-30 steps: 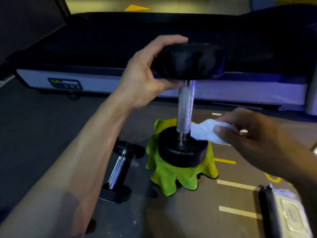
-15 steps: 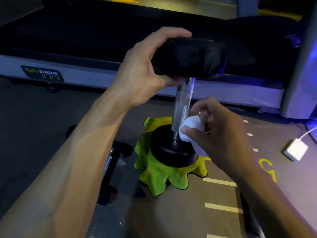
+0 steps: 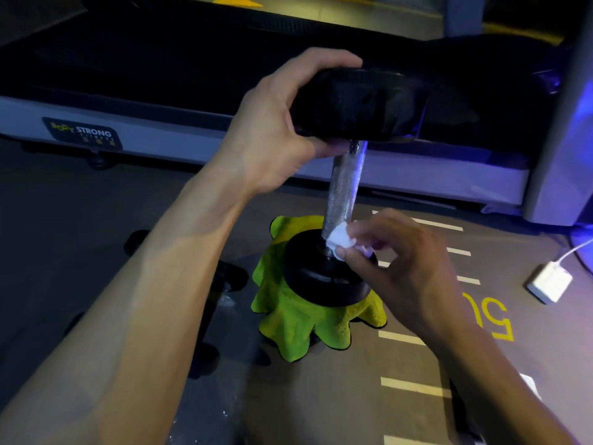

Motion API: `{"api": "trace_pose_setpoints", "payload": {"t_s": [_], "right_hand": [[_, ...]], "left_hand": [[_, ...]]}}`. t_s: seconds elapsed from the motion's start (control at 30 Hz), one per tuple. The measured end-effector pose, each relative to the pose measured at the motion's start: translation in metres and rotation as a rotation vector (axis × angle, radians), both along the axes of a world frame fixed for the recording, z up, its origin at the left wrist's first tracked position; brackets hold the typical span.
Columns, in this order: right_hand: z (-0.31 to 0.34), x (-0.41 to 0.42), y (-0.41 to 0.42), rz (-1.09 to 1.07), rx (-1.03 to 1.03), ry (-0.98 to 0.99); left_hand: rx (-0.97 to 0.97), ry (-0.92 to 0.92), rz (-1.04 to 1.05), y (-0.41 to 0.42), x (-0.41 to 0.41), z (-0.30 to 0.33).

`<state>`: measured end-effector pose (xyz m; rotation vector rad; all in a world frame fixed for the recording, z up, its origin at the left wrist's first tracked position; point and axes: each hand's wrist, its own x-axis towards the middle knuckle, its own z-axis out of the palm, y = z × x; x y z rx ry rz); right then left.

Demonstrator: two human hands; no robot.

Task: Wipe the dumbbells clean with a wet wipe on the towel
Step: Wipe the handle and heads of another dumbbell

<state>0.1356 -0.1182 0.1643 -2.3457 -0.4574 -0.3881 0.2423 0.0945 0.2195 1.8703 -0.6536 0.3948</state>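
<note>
With your left hand (image 3: 272,136) clamped on the heavy dumbbell (image 3: 343,187) standing upright on the towel (image 3: 298,326), your right hand (image 3: 407,271) pinches the soft wet wipe (image 3: 340,239) against the knurled handle's base.

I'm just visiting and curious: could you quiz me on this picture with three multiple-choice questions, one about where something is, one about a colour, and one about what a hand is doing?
1. Where does the upright dumbbell stand?
A. on the towel
B. on the treadmill belt
C. on the white charger

2. What colour is the towel?
A. red
B. yellow-green
C. white

3. What is the right hand doing?
A. lying flat on the floor
B. gripping the top weight
C. pinching the wet wipe against the handle's base

Answers:
1. A, its lower weight sits on the cloth.
2. B, it shows bright yellow-green around the weight.
3. C, the white wad is between its fingertips at the bar; the left hand grips the top weight.
</note>
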Motion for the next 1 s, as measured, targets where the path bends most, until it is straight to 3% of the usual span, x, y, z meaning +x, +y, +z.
{"api": "trace_pose_setpoints", "payload": {"t_s": [0.13,0.27,0.37,0.63,0.73,0.8,0.93,1.0], "right_hand": [[0.005,-0.003,-0.001,0.133,-0.166,0.043],[0.034,0.01,0.008,0.165,-0.574,0.229],[0.036,0.013,0.017,0.156,-0.655,0.136],[0.012,0.013,0.0,0.157,-0.463,-0.236],[0.021,0.032,0.003,0.02,-0.319,-0.354],[0.018,0.031,0.006,0.012,-0.304,-0.358],[0.009,0.011,0.006,0.203,-0.332,-0.183],[0.017,0.022,0.006,0.163,-0.327,-0.248]], "left_hand": [[-0.007,0.007,0.0,0.0,-0.002,0.001],[0.003,0.021,-0.001,-0.001,-0.002,0.002],[0.01,0.014,0.008,0.001,-0.002,0.003],[0.0,0.011,0.04,-0.001,0.0,0.0],[0.02,0.0,0.055,-0.001,0.001,0.001],[0.031,-0.005,0.062,-0.001,0.001,0.002],[0.013,-0.014,0.043,-0.001,-0.001,0.001],[0.016,-0.018,0.027,-0.005,-0.003,0.001]]}}
